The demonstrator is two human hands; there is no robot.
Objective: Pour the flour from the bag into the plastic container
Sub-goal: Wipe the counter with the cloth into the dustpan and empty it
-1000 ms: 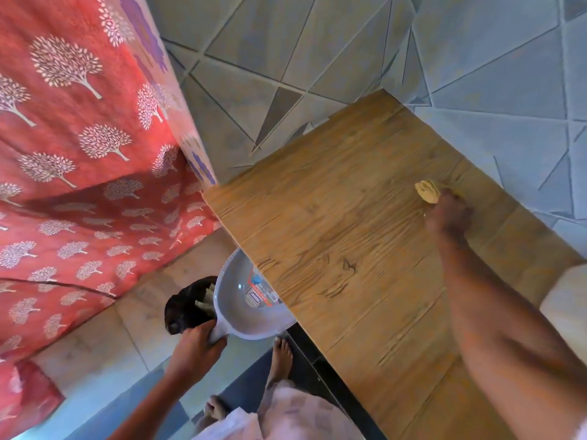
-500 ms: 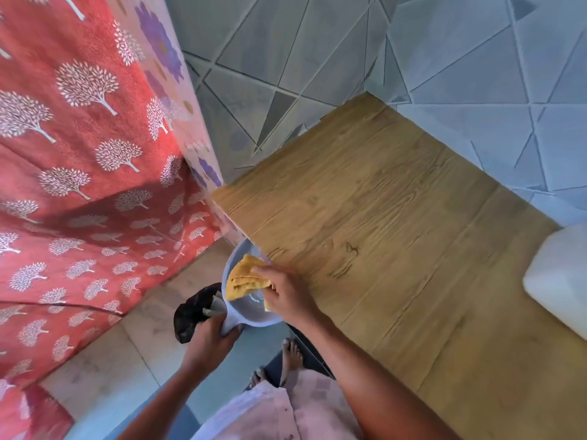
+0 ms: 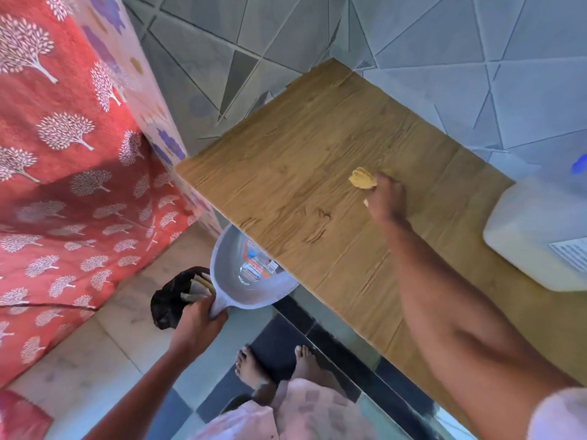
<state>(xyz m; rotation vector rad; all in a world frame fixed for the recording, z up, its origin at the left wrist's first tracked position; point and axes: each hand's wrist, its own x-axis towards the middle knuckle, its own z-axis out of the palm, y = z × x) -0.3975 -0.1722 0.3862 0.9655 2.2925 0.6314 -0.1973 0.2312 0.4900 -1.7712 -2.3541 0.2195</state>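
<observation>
My right hand (image 3: 386, 198) grips a crumpled yellow cloth (image 3: 361, 178) and presses it on the wooden tabletop (image 3: 286, 173), out near the middle. My left hand (image 3: 198, 322) holds the handle of a grey plastic dustpan (image 3: 247, 274) just under the table's near-left edge. The same hand also grips a black bag (image 3: 171, 296) with some paper in it. A white plastic container (image 3: 540, 236) stands at the table's right side, cut off by the frame. No flour bag is in view.
A red cloth with white tree prints (image 3: 63, 185) hangs at the left, down to the floor. Grey tiled walls (image 3: 413, 36) close the table's far sides. My bare feet (image 3: 276, 366) stand on a dark mat below the table edge.
My right hand has carried the yellow cloth from over the dustpan back out onto the middle of the tabletop. The left hand keeps the dustpan at the table edge.
</observation>
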